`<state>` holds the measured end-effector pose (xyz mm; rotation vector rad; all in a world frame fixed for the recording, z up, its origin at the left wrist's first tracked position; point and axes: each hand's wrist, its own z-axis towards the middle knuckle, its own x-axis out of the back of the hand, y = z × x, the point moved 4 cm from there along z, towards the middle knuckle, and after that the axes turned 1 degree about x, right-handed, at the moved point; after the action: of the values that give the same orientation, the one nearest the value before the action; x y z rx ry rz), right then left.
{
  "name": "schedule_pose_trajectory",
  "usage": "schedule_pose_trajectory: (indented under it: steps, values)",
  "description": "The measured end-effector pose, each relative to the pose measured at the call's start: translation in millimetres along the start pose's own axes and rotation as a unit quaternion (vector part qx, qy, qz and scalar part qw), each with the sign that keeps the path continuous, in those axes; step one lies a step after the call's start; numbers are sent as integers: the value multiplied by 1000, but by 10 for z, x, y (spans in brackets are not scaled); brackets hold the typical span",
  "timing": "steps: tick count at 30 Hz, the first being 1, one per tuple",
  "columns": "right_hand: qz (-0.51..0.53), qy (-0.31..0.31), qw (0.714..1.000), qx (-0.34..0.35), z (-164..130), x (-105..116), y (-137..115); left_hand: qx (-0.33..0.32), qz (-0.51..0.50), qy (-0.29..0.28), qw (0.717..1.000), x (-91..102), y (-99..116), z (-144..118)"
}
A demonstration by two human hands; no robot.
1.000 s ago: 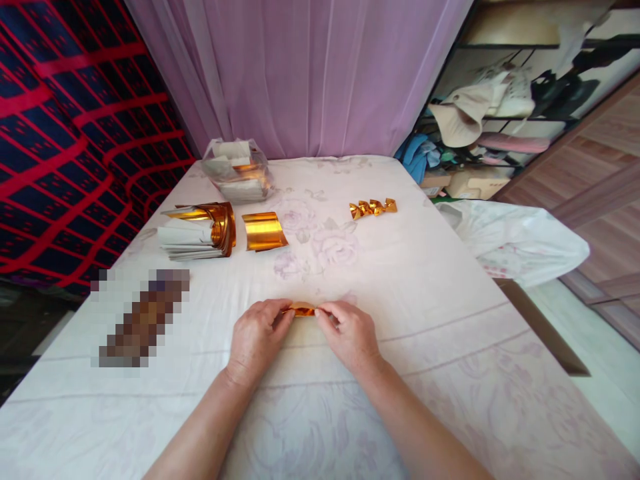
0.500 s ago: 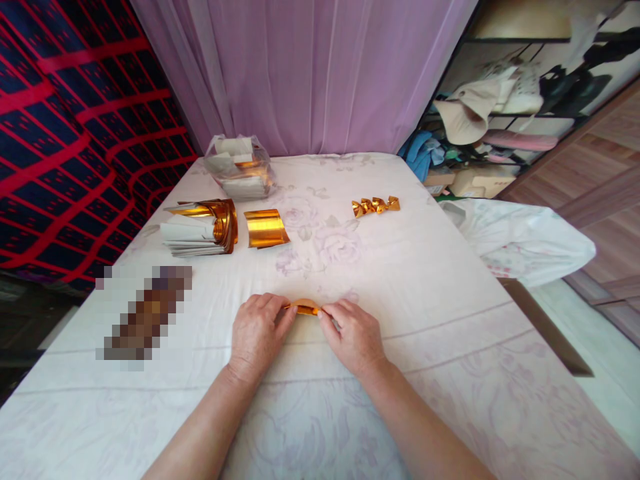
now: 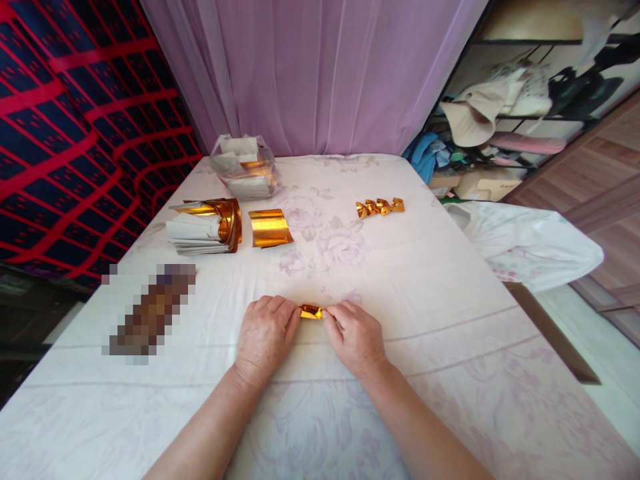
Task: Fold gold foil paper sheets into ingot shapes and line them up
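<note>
On the white floral cloth [image 3: 425,280], lower centre of frame, left hand [image 3: 265,337] & right hand [image 3: 356,337] each pinch an end of a small gold foil piece [image 3: 311,311].

I sat at a table [image 3: 450,280] covered with a pale flowered cloth. A lilac curtain [image 3: 320,73] hung behind it, and a red-and-navy patterned fabric [image 3: 70,133] filled my left. To my right stood open shelves [image 3: 520,100] cluttered with hats and clothes, beside wood-grain panelling [image 3: 600,173]. Soft daylight lit everything.
</note>
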<state>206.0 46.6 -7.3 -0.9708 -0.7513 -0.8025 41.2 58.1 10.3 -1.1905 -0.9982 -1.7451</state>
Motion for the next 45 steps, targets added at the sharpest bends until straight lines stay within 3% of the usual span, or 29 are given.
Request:
schedule_pose_trajectory:
  steps: [11, 45]
  values:
    - [-14, 10, 1000, 3, 11, 15, -15, -11, -11, -42, 999, -38, 62, -17]
    - [-15, 17, 1000, 18, 1, 27, -30, -5, -20, -52, 998, -82, 96, -19]
